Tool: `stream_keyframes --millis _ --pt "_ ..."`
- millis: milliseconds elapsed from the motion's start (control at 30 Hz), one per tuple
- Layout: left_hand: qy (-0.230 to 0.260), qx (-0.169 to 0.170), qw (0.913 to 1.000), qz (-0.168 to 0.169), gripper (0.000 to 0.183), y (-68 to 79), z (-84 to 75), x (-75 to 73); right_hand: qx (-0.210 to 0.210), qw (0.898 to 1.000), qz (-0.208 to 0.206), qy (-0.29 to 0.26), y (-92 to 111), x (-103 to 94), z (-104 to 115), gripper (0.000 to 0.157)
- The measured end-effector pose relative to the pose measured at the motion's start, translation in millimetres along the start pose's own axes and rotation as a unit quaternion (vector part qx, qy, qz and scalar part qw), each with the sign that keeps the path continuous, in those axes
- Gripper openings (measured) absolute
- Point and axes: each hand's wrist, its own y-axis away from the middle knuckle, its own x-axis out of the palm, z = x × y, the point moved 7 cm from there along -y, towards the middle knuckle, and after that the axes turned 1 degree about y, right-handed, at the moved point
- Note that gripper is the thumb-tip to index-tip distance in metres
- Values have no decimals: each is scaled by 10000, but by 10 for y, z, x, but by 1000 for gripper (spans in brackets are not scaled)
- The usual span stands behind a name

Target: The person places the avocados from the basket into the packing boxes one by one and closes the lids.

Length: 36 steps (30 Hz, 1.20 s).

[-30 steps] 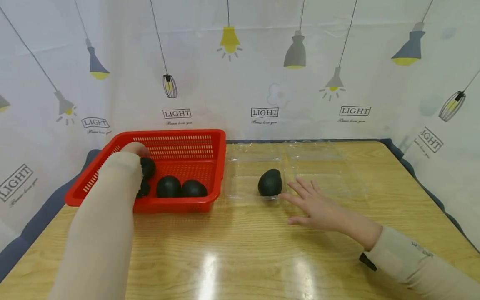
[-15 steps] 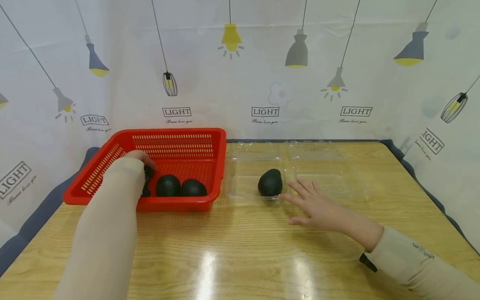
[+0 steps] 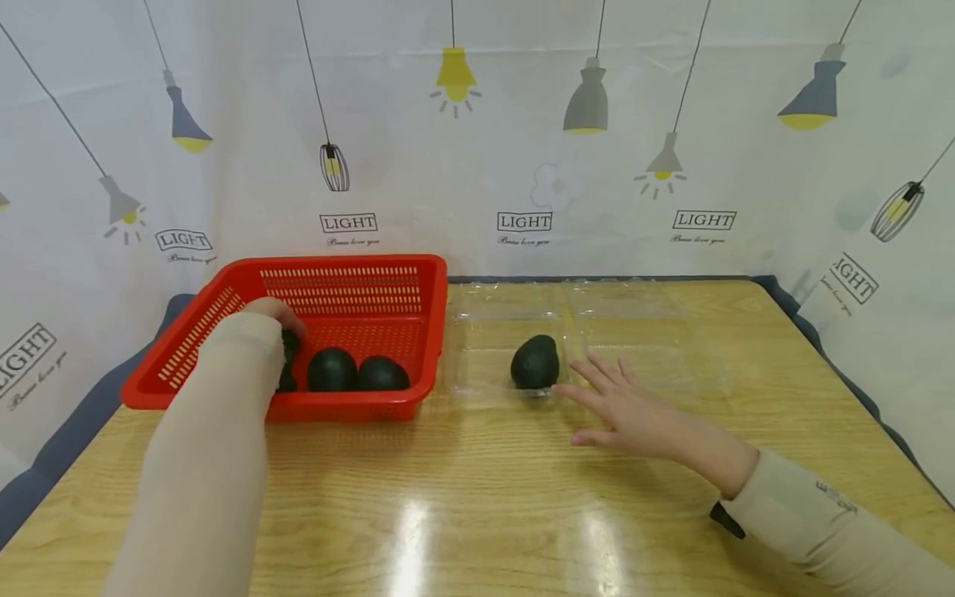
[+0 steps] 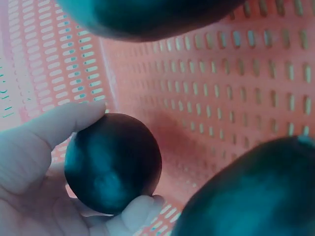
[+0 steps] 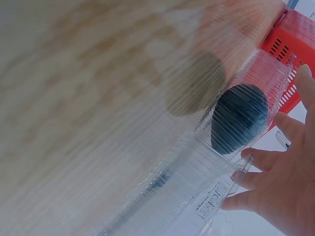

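Inside the red basket [image 3: 436, 323], my left hand [image 3: 272, 315] reaches down at the left end, partly hidden behind its sleeve. The left wrist view shows thumb and fingers curled round a dark green avocado [image 4: 115, 164]. Two more avocados, one of them the round avocado [image 3: 332, 370], sit side by side in the basket to the right of that hand. Another avocado [image 3: 535, 362] lies in a clear plastic box [image 3: 477, 365]. My right hand [image 3: 634, 419] has its fingers spread, with fingertips at the front edge of the clear plastic, just right of that avocado.
A second clear plastic compartment [image 3: 642, 361] extends to the right, with raised clear flaps behind both. All stand on a wood-grain table [image 3: 477, 497]. A white curtain [image 3: 418, 182] printed with lamps hangs close behind the table.
My left hand has shifted slightly right and settled over an avocado in the basket, covering more of it. The right hand stays in place at the clear box.
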Motion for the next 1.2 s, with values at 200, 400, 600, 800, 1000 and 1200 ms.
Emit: stream_keyframes --millis 200,400,600,800,1000,1200 --pt "-1712 498 9840 29 70 -26 -277 -60 3 10000 15 -74 -11 -4 12 64" --pt "-2162 2018 9553 60 70 351 -629 -14 -18 10000 24 -31 -21 -4 22 64" --pt "-3030 3003 9032 -474 76 900 -997 161 -45 10000 -31 -30 -20 -14 17 64" --pt "-3267 3598 8705 -781 79 1493 -1204 533 -45 9999 -79 -70 -19 -30 19 64" --pt "-3671 4001 8335 -1018 79 1905 -1197 1101 8 10000 -30 -59 -10 -28 20 64" --pt "-3903 4246 8100 -1066 74 2111 -1067 1607 -44 9999 -76 -58 -12 -45 36 62"
